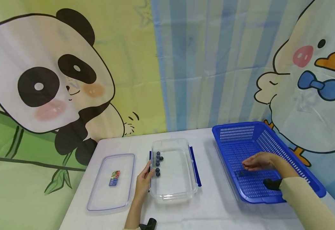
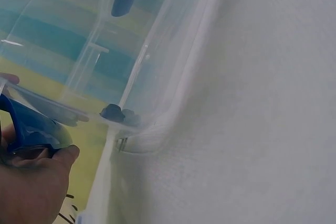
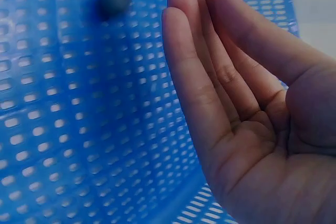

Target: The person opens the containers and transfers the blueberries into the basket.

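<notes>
My left hand (image 1: 143,181) grips the left side of a clear plastic container (image 1: 176,174). In the left wrist view the thumb and fingers are curled at a blue latch (image 2: 39,129) on its wall. Several blueberries (image 1: 158,157) lie along the container's left side. My right hand (image 1: 260,161) is inside the blue basket (image 1: 266,200), palm cupped, fingers nearly straight. Between thumb and fingertips the right wrist view shows nothing held. One blueberry (image 3: 113,2) sits on the basket floor, a short way beyond those fingertips.
A clear lid (image 1: 100,188) with a blue-tinted rim and a small printed label lies flat on the white table, left of the container. Another blue latch (image 1: 195,167) sticks out from the container's right side. Patterned curtains (image 1: 184,70) hang right behind the table.
</notes>
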The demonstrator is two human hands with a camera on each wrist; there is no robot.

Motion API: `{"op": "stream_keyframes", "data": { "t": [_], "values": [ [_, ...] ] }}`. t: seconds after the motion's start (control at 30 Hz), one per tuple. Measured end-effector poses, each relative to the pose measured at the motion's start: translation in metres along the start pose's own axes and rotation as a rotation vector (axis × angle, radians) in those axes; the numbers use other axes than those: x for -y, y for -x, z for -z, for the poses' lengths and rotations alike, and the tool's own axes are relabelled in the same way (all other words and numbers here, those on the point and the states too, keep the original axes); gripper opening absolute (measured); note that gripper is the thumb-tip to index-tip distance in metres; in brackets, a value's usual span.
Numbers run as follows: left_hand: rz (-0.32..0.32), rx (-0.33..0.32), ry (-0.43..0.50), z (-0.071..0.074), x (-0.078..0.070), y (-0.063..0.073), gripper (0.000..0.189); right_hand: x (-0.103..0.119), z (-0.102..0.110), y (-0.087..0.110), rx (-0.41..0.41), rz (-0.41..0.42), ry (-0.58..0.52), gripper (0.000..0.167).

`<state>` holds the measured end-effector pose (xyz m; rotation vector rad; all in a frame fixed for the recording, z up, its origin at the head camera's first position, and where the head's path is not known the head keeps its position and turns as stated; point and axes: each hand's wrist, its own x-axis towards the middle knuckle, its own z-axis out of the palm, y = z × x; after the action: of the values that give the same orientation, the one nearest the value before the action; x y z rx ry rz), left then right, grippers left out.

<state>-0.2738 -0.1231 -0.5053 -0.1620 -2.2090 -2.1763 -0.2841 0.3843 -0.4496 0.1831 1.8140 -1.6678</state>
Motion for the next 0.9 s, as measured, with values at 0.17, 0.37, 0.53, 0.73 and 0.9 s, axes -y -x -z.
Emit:
{"op": "stream_keyframes", "data": {
  "t": [0.17, 0.37, 0.53, 0.73, 0.9],
  "values": [
    [0.016, -0.007, 0.009, -0.001, 0.0, 0.0, 0.049, -0.006, -0.002, -0.003, -0.016, -0.032, -0.028, 0.025],
    [0.01, -0.004, 0.006, 0.0, 0.0, -0.001, 0.051, -0.007, -0.001, -0.003, -0.023, -0.005, -0.047, 0.025],
    [0.006, 0.002, 0.004, 0.0, 0.0, -0.002, 0.051, -0.003, -0.002, -0.002, 0.043, 0.077, -0.028, 0.024],
    [0.012, -0.01, 0.022, 0.002, 0.016, -0.008, 0.051, 0.034, -0.038, -0.004, 0.036, 0.249, 0.006, 0.029],
    [0.002, -0.026, 0.032, 0.002, 0.028, -0.012, 0.05, 0.07, -0.107, -0.018, -0.044, 0.326, 0.004, 0.041]
  ]
}}
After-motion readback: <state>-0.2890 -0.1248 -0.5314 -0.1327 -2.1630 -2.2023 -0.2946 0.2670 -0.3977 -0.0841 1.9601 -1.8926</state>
